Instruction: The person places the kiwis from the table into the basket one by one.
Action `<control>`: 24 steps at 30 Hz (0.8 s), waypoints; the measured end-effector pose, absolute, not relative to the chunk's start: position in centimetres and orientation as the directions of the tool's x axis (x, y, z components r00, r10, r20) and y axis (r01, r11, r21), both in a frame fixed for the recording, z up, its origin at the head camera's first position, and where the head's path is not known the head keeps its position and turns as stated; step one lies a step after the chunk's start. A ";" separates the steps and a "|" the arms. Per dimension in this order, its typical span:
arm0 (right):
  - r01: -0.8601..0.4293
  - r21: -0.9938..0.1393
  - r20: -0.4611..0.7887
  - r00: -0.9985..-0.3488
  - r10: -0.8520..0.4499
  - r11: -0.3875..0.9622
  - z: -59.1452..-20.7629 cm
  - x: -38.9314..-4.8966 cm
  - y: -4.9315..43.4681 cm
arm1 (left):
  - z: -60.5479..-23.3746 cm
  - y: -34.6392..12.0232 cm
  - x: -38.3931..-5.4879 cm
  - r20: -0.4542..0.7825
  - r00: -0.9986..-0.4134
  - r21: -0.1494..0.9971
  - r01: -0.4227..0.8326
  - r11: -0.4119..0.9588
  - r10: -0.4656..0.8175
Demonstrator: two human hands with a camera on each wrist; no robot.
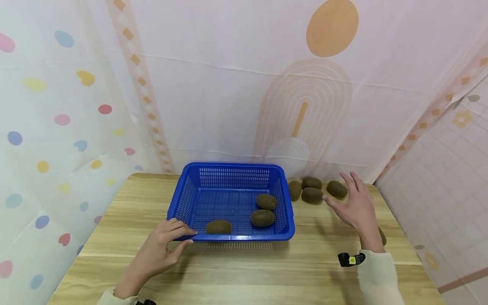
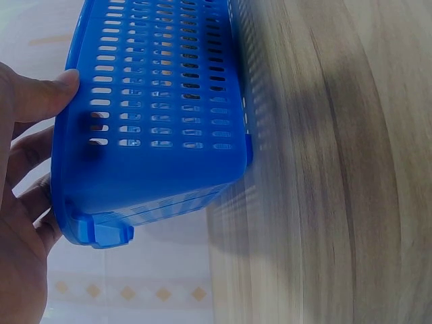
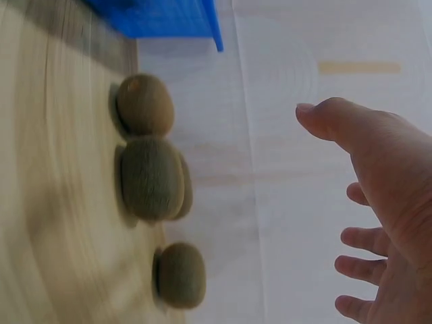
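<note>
A blue plastic basket (image 1: 232,237) stands on the table with three brown kiwis inside: one kiwi (image 1: 219,227) by the front wall, two kiwis (image 1: 262,218) toward the right. My left hand (image 1: 162,245) grips the rim at the front left corner; in the left wrist view the thumb (image 2: 47,98) lies outside the wall and the fingers go behind the rim. My right hand (image 1: 356,207) hovers with spread fingers, holding nothing, beside a kiwi (image 1: 337,189) at the back right. Left of it several kiwis (image 1: 312,195) lie close together against the basket's right side.
Another kiwi (image 1: 383,237) is partly hidden behind my right wrist. The wooden table (image 1: 236,275) meets a patterned cloth (image 1: 213,106) at its back edge. In the right wrist view, kiwis (image 3: 152,179) sit near the cloth, below the basket's corner (image 3: 169,20).
</note>
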State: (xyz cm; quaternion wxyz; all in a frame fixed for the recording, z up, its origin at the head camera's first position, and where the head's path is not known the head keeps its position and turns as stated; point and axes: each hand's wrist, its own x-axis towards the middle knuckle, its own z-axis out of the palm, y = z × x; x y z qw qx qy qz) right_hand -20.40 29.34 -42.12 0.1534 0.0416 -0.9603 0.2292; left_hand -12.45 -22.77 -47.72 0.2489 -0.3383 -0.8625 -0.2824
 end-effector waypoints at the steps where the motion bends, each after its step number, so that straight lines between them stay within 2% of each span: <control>1: -0.142 -0.430 0.313 -0.950 -0.001 0.892 -42.2 -20.3 29.7 | -47.7 -22.8 -12.4 0.621 -0.646 0.318 0.725 0.611 0.443; 14: -0.067 -0.445 0.300 -0.951 0.078 0.893 -44.6 -19.0 33.8 | -47.8 -22.8 -12.3 0.618 -0.652 0.321 0.719 0.616 0.439; 24: 0.025 -0.444 0.189 -0.974 0.121 0.896 -46.3 -17.7 36.0 | -47.8 -22.9 -12.3 0.599 -0.670 0.331 0.705 0.627 0.438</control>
